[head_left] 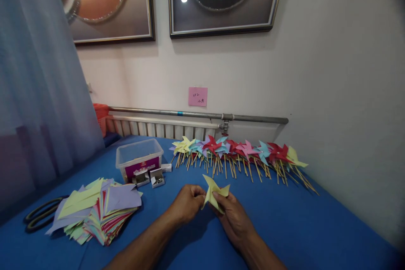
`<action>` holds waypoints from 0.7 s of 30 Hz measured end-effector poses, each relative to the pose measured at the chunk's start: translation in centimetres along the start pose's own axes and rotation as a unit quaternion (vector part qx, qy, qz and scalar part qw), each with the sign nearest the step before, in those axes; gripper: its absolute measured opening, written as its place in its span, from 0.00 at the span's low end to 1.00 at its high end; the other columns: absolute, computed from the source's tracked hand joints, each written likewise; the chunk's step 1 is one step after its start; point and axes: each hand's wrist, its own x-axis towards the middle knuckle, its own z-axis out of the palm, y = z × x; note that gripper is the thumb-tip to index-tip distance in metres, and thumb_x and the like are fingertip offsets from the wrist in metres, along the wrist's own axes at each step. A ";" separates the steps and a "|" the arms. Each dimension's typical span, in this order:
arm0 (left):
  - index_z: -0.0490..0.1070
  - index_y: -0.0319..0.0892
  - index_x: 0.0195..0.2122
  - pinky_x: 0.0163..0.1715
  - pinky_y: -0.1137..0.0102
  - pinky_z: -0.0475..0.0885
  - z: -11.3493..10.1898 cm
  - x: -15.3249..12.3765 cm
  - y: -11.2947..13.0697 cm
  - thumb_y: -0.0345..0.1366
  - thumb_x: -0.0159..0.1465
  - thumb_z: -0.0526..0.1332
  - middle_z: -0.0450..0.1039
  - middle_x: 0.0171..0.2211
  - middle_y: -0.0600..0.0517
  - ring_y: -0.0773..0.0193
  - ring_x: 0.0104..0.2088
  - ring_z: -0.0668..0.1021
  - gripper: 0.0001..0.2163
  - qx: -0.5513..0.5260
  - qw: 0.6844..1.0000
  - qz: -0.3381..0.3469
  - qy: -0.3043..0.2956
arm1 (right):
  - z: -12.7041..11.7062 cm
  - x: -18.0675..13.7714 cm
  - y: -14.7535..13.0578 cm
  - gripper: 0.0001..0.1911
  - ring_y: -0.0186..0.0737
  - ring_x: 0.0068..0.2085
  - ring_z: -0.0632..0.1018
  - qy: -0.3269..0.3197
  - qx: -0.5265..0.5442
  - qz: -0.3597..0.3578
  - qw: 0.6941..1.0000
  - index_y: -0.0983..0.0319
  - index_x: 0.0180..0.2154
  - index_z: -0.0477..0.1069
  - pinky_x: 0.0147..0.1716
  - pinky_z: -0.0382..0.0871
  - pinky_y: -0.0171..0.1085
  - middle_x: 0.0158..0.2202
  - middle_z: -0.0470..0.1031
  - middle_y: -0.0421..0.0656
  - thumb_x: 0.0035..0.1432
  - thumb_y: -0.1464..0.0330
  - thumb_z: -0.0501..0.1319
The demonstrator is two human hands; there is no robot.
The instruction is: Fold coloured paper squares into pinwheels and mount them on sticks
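A pale yellow paper pinwheel (212, 192), its corners folded in to the middle, is held up over the blue cloth with no stick visible on it. My right hand (234, 219) grips it from the right, thumb pressed on the front and the other fingers behind. On the other side my left hand (189, 203) is closed, thumb and forefinger pinched at the pinwheel's left edge; whether a small pin is also between them is hidden. Beyond my hands lies a row of finished pinwheels (247, 149) on thin wooden sticks, in red, pink, blue, purple and yellow.
At left, a pile of coloured paper sheets (123, 197) lies beside black-handled scissors (41, 215). Behind it stand a clear plastic tub (139, 152) and small boxes, one an open box (157, 178) with shiny bits. A radiator (161, 128), pipe and wall bound the blue surface (284, 228).
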 end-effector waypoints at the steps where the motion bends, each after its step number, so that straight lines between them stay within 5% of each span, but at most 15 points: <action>1: 0.71 0.40 0.26 0.22 0.71 0.53 0.1 0.0 0.0 0.39 0.53 0.60 0.64 0.18 0.58 0.70 0.20 0.62 0.07 0.005 1.000 0.001 0.004 | 0.0 0.1 0.1 0.22 0.49 0.40 0.82 -0.002 0.002 -0.001 1.000 0.61 0.33 0.77 0.39 0.75 0.41 0.32 0.82 0.42 0.35 0.63 0.81; 21: 0.72 0.39 0.26 0.22 0.72 0.55 0.4 0.4 -0.7 0.35 0.54 0.57 0.67 0.19 0.56 0.69 0.20 0.65 0.06 0.015 0.999 0.009 0.032 | -0.3 0.4 0.6 0.24 0.47 0.38 0.82 -0.002 0.008 -0.004 1.000 0.61 0.34 0.78 0.37 0.74 0.40 0.30 0.82 0.41 0.34 0.61 0.82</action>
